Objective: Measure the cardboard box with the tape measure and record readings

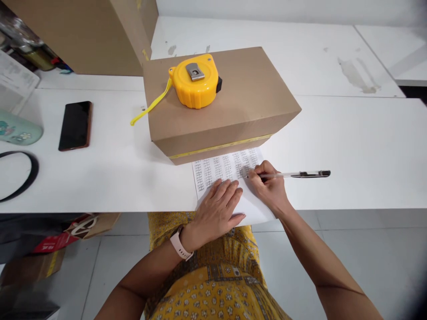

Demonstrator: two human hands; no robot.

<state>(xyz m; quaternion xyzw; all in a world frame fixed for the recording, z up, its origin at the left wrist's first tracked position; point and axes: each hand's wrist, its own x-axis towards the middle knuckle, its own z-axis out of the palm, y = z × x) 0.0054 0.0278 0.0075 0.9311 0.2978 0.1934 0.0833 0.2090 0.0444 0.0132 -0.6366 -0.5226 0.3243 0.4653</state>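
A white sheet of paper [223,171] filled with rows of small handwriting lies at the near edge of the white table [350,146], partly under a brown cardboard box [247,102]. My left hand [218,209] rests flat on the sheet, fingers stretched out. My right hand [268,186] pinches a clear pen [293,174] with a black cap, its tip touching the paper. A yellow tape measure [196,81] with a yellow strap sits on top of the box.
A black phone [76,125] lies on the table to the left, beside a pale green bottle [16,129] and a black loop [20,178]. A large cardboard box [96,31] stands at the back left. Bags [66,235] sit on the floor below.
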